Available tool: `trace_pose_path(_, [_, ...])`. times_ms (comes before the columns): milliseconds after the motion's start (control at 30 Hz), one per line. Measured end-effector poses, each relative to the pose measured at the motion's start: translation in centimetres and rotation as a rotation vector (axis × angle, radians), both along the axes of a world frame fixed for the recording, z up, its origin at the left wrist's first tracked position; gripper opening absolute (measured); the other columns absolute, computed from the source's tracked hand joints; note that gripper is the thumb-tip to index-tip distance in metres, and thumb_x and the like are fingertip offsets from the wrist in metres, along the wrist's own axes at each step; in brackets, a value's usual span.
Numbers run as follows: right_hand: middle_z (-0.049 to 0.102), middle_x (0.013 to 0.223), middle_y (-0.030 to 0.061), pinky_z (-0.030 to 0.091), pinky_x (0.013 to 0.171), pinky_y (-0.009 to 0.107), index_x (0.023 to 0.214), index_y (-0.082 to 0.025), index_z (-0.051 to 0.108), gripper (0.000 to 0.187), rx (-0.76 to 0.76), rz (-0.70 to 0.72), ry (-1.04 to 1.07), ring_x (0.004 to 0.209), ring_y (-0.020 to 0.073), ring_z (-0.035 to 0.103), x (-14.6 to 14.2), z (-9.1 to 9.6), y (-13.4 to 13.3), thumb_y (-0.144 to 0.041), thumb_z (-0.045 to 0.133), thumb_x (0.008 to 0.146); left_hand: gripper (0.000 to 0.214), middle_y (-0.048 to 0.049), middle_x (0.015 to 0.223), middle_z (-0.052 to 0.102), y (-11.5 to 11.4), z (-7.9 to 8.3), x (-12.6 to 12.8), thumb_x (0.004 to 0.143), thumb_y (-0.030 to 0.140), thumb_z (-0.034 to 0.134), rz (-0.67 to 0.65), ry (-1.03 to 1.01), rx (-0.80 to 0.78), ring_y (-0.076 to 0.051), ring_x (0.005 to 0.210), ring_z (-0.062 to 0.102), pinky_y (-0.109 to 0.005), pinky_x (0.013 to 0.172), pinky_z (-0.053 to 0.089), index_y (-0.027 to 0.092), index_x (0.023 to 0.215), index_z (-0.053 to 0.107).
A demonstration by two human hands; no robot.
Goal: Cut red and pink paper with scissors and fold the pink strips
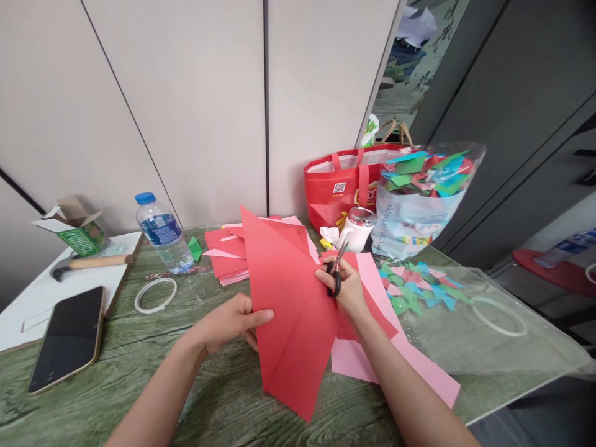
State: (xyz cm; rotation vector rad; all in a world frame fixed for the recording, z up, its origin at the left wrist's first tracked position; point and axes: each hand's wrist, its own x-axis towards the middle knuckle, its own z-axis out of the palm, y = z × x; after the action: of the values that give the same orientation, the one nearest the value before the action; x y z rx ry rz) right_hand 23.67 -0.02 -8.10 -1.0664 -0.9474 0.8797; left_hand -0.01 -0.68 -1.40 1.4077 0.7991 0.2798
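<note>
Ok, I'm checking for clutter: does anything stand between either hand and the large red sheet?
Nothing visible does. The left hand holds the large red sheet directly by its edge, thumb on the near face. The right hand holds the scissors, and its fingertips appear to touch the sheet's opposite side.

We see soft light, bright pale panels (pixel 200 93) at eleven o'clock, dimmer grey panels (pixel 526 105) at two, stretched edges.
</note>
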Motion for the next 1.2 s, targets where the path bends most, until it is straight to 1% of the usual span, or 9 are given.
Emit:
trace_pose_path(133, [0.054,0.068,-0.0025,0.038,0.052,0.024,0.083,-0.021,0.056,0.038,0.019,-0.015,-0.041,0.058,0.0112,0.048,0.3,0.1,0.1,-0.035,0.078,0.055,0.032,-0.0061,0.075,0.071,0.3,0.0,-0.1,0.076,0.044,0.057,0.079,0.007,0.041,-0.012,0.055,0.059,-0.020,0.046,0.047,0.015,0.074,0.070])
trace_pose_path(367, [0.055,0.069,-0.0019,0.040,0.054,0.026,0.085,-0.022,0.057,0.036,0.064,-0.046,-0.086,0.059,0.0121,0.050,0.5,0.3,0.0,-0.037,0.076,0.058,0.031,-0.0085,0.080,0.071,0.4,-0.6,0.1,0.072,0.042,0.064,0.209,-0.123,-0.210,-0.022,0.081,0.065,-0.039,0.072,0.056,0.013,0.081,0.070])
trace_pose_path(533, [0.057,0.068,-0.0024,0.043,0.059,0.027,0.087,-0.022,0.057,0.034,0.080,-0.035,-0.096,0.061,0.0127,0.053,0.5,0.3,-0.1,-0.033,0.075,0.060,0.029,-0.0098,0.085,0.071,0.3,-1.0,0.4,0.065,0.035,0.071,0.208,-0.141,-0.217,-0.025,0.087,0.064,-0.043,0.077,0.054,0.012,0.081,0.070])
trace_pose_path(633, [0.062,0.076,0.0005,0.046,0.074,0.034,0.091,-0.022,0.057,0.034,0.127,-0.070,-0.110,0.073,0.0165,0.058,0.4,0.5,-0.2,-0.031,0.073,0.063,0.025,-0.0077,0.079,0.071,0.3,-0.8,0.5,0.064,0.035,0.071,0.258,-0.147,-0.181,-0.023,0.081,0.064,-0.042,0.075,0.055,0.012,0.072,0.069])
trace_pose_path(767, [0.062,0.090,0.0045,0.042,0.087,0.040,0.092,-0.020,0.055,0.029,0.265,-0.317,-0.120,0.088,0.0193,0.059,0.2,1.1,-0.2,-0.031,0.068,0.069,0.031,0.0035,0.048,0.057,0.3,0.4,0.3,0.064,0.035,0.072,0.507,-0.298,-0.074,-0.013,0.058,0.059,-0.044,0.076,0.056,0.014,0.049,0.055])
trace_pose_path(867, [0.061,0.091,0.0050,0.043,0.087,0.039,0.094,-0.021,0.052,0.024,0.293,-0.413,-0.098,0.088,0.0182,0.059,-0.5,1.2,-0.3,-0.033,0.061,0.076,0.030,0.0063,0.046,0.053,0.2,1.7,0.0,0.063,0.036,0.073,0.724,-0.431,0.038,-0.011,0.055,0.058,-0.046,0.079,0.055,0.015,0.051,0.054])
trace_pose_path(967, [0.062,0.088,0.0037,0.046,0.079,0.036,0.090,-0.022,0.051,0.020,0.197,-0.226,-0.054,0.084,0.0187,0.060,-2.2,0.7,-1.0,-0.036,0.057,0.078,0.027,0.0074,0.048,0.055,-0.1,2.4,0.1,0.065,0.036,0.071,0.873,-0.521,0.128,-0.011,0.057,0.059,-0.047,0.081,0.055,0.016,0.057,0.055])
trace_pose_path(1067, [0.061,0.080,0.0016,0.049,0.070,0.034,0.090,-0.024,0.050,0.030,0.083,-0.016,0.023,0.077,0.0204,0.060,-4.5,0.3,-2.0,-0.039,0.066,0.069,0.031,0.0090,0.042,0.049,-0.5,2.2,0.8,0.067,0.037,0.069,0.961,-0.566,0.171,-0.009,0.052,0.056,-0.049,0.084,0.053,0.017,0.052,0.051])
trace_pose_path(1200, [0.059,0.084,0.0020,0.050,0.077,0.038,0.090,-0.023,0.050,0.039,0.016,0.137,0.237,0.080,0.0212,0.060,-7.2,0.7,-3.2,-0.035,0.073,0.061,0.025,0.0078,0.056,0.060,-0.9,1.6,2.1,0.063,0.033,0.072,1.014,-0.642,0.173,-0.011,0.065,0.061,-0.048,0.088,0.051,0.017,0.058,0.054])
